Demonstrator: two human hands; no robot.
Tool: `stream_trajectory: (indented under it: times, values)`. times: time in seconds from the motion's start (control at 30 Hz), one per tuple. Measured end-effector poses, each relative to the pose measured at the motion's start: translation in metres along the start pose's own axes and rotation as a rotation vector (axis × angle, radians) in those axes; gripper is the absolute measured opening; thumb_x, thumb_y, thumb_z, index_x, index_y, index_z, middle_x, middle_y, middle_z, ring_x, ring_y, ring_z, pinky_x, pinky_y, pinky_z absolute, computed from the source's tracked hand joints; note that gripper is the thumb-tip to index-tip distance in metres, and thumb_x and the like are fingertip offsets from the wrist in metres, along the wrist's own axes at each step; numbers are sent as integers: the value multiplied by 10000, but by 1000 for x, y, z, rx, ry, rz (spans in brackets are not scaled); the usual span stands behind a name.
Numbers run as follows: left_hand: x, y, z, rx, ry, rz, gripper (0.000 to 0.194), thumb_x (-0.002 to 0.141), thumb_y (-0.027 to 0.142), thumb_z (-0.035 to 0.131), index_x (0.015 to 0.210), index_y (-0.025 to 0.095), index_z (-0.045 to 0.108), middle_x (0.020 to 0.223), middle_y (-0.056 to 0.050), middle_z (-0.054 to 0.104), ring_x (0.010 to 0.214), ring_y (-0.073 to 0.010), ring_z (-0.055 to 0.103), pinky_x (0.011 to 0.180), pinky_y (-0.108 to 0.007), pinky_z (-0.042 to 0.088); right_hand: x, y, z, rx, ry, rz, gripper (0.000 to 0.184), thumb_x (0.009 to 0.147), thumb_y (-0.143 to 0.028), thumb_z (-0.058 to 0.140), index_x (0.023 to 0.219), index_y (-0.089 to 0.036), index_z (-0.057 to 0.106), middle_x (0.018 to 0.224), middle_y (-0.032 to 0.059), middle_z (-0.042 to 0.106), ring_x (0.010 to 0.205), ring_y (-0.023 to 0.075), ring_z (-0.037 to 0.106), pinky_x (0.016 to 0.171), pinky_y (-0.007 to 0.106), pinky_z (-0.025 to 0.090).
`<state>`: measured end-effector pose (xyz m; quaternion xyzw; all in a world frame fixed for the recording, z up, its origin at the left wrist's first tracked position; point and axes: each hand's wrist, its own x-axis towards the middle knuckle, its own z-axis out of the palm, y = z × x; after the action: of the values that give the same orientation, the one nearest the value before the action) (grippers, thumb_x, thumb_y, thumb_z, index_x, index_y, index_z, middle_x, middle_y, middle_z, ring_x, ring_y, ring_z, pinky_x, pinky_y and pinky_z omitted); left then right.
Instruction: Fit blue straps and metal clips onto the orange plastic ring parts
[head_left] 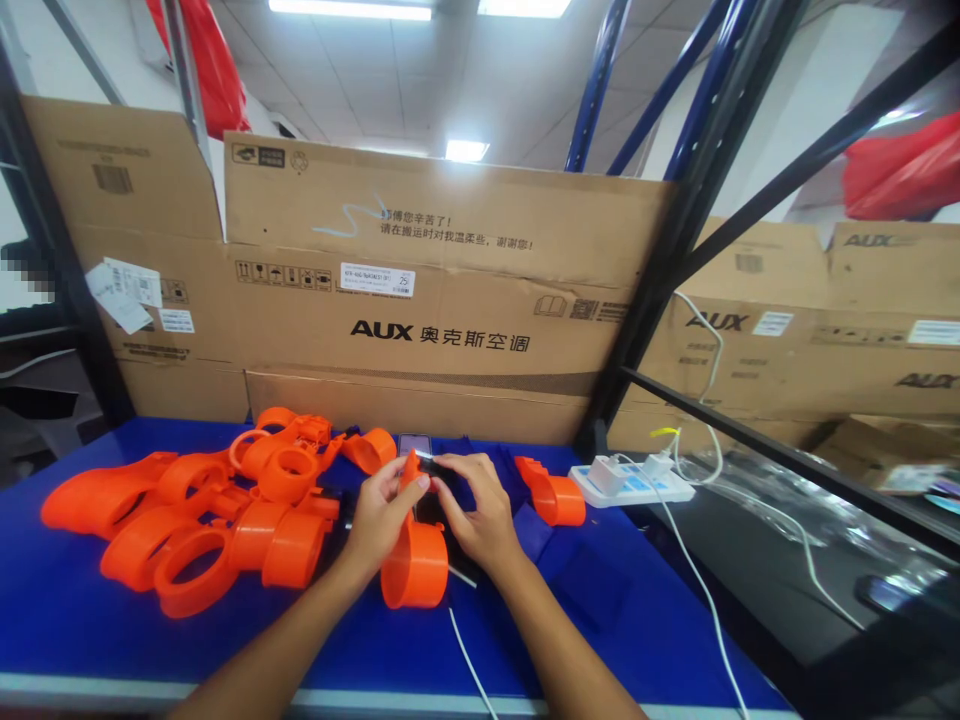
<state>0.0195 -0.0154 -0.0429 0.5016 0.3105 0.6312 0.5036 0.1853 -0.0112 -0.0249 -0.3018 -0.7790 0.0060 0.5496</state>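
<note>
Both my hands meet over the middle of the blue table [90,620]. My left hand [379,520] pinches the upper end of an orange plastic ring part [414,565], whose wide ring hangs toward me. My right hand [480,510] is closed on the same part from the right, its fingertips on a small black piece [435,468] at the top. A pile of similar orange ring parts [225,510] lies just left of my left hand. One more orange part [551,492] lies to the right of my right hand.
Large AUX cardboard boxes [435,300] wall off the back of the table. A white power strip [630,482] with chargers and white cables sits at the right edge. Dark blue and black rack posts [660,260] rise on the right. A phone [414,443] lies behind my hands.
</note>
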Motion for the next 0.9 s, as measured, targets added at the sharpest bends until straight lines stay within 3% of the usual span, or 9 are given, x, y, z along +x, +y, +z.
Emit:
stream_trajectory:
  times: [0.27, 0.6, 0.9]
  values:
    - [-2, -1, 1, 3, -50, -20, 378, 771, 458, 788, 962, 150, 683, 695, 12, 594, 554, -82, 454, 516, -199, 357, 0, 1, 2, 120, 26, 21, 230, 944, -164, 615, 1151, -256, 654, 1124, 82, 672, 928, 211, 654, 783, 370, 561]
    - [-1, 6, 3, 1, -92, -44, 417, 771, 430, 790, 1069, 150, 710, 627, 26, 586, 517, -91, 459, 507, -206, 351, -2, 2, 3, 111, 33, 36, 154, 944, -176, 600, 1063, -236, 676, 1079, 93, 642, 922, 215, 639, 781, 372, 551]
    - [2, -3, -1, 5, -74, -153, 466, 767, 490, 769, 1079, 149, 711, 574, 24, 592, 445, -98, 444, 471, -225, 323, 0, 3, 2, 148, 34, 80, 91, 944, -201, 599, 997, -228, 667, 999, 69, 614, 857, 201, 621, 789, 378, 543]
